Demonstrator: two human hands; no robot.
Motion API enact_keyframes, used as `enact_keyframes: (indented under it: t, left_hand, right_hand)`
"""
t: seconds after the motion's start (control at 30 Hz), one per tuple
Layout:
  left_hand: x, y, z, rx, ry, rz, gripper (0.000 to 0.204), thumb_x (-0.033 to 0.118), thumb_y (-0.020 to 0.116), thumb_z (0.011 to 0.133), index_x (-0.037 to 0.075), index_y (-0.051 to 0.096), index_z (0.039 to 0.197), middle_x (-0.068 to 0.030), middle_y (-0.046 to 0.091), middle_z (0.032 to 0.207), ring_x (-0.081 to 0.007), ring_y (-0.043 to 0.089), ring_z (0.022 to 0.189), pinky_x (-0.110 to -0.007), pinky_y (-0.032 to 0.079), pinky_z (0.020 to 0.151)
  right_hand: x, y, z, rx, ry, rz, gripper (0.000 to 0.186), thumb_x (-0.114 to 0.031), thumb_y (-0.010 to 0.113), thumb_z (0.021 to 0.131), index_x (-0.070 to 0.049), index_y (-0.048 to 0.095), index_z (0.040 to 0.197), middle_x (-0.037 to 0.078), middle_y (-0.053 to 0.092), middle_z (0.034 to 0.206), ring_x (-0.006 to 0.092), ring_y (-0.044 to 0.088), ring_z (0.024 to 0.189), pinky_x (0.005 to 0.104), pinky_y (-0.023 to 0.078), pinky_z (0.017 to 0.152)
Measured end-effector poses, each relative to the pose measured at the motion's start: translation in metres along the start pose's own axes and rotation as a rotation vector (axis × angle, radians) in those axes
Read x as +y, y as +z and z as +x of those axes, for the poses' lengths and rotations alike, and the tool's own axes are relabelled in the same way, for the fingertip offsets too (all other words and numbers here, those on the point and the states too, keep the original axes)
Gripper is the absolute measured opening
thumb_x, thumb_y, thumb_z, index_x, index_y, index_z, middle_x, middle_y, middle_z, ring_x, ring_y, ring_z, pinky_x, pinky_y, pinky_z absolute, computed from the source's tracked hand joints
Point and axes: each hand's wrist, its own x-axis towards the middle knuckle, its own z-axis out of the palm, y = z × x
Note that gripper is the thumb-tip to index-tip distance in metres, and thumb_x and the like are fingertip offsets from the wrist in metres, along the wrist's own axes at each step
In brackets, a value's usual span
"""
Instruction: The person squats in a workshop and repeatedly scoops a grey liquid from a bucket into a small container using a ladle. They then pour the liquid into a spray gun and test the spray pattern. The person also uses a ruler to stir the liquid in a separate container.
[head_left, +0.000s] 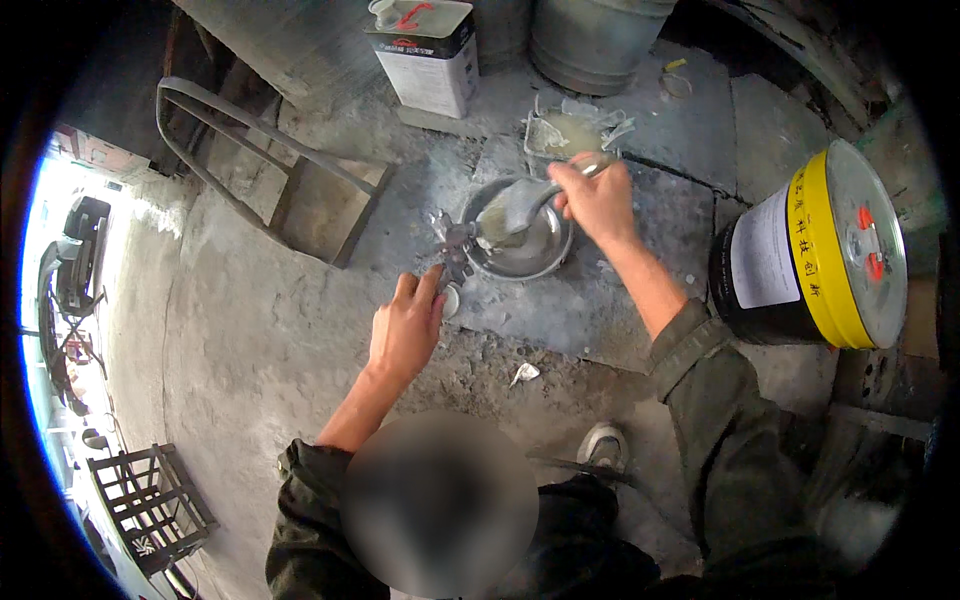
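Note:
A round metal bowl (545,262) sits on the stained grey floor in front of me. With my right hand (598,198) closed round its handle, I hold a wide paintbrush (520,208) at a tilt. The brush's pale bristles are over the left part of the bowl. My left hand (402,325) is closed on the near end of a small dark metal part (457,248), with several short arms, just left of the bowl's rim. I cannot tell whether the part touches the bristles or the bowl. A small pale disc (452,300) shows beside my left fingers.
Behind the bowl are a shallow tray (530,148) of pale liquid, a rectangular can (428,80) and a metal drum (590,45). A black-and-yellow drum (825,250) stands at right. A metal-framed cart (320,215) is at left, a slatted crate (150,505) at lower left.

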Motion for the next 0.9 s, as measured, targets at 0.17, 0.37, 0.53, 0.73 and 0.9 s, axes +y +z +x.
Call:
enact_keyframes:
  t: [0.17, 0.37, 0.53, 0.73, 0.9]
  left_hand:
    - [-0.014, -0.001, -0.009, 0.013, 0.056, 0.138, 0.035, 0.018, 0.057, 0.091, 0.009, 0.052, 0.125, -0.0138, 0.054, 0.090, -0.0339, 0.061, 0.065, -0.043, 0.051, 0.054]
    - [-0.043, -0.010, -0.018, 0.088, 0.013, 0.007, 0.038, 0.013, 0.065, 0.086, 0.009, 0.054, 0.122, -0.0152, 0.059, 0.097, -0.0348, 0.062, 0.069, -0.041, 0.051, 0.058]
    - [-0.059, -0.011, -0.021, 0.022, -0.274, -0.347, 0.039, 0.018, 0.072, 0.083, 0.001, 0.058, 0.115, -0.0110, 0.064, 0.085, -0.0115, 0.056, 0.073, -0.027, 0.047, 0.067]
    - [-0.089, 0.005, -0.029, -0.040, -0.389, -0.479, 0.037, 0.021, 0.069, 0.085, -0.002, 0.060, 0.113, -0.0046, 0.058, 0.074, -0.0076, 0.047, 0.065, -0.024, 0.043, 0.062]
    - [-0.084, 0.003, -0.026, -0.096, -0.426, -0.442, 0.039, 0.023, 0.068, 0.086, -0.003, 0.060, 0.115, -0.0035, 0.057, 0.072, -0.0073, 0.047, 0.066, -0.024, 0.043, 0.061]
  right_hand:
    - [-0.016, 0.014, 0.000, -0.109, 0.131, 0.076, 0.025, -0.017, 0.064, 0.076, 0.000, 0.060, 0.058, 0.009, 0.061, 0.054, 0.0142, 0.058, 0.043, 0.0306, 0.046, 0.043]
    - [0.049, -0.011, 0.013, 0.047, -0.097, -0.479, 0.028, -0.030, 0.065, 0.077, -0.004, 0.063, 0.068, 0.017, 0.063, 0.062, 0.0358, 0.064, 0.062, 0.0429, 0.049, 0.057]
    - [0.059, -0.002, -0.029, -0.068, -0.204, -0.627, 0.030, -0.038, 0.069, 0.077, -0.009, 0.064, 0.079, 0.015, 0.064, 0.068, 0.0365, 0.063, 0.068, 0.0440, 0.047, 0.059]
    - [0.080, 0.005, -0.040, 0.008, -0.181, -0.515, 0.023, -0.030, 0.073, 0.077, -0.010, 0.063, 0.083, 0.011, 0.064, 0.072, 0.0319, 0.063, 0.069, 0.0386, 0.046, 0.059]
    - [0.039, 0.001, -0.036, 0.102, 0.260, 0.247, 0.022, -0.021, 0.068, 0.082, -0.004, 0.057, 0.073, 0.008, 0.062, 0.060, 0.0133, 0.058, 0.043, 0.0244, 0.039, 0.039]
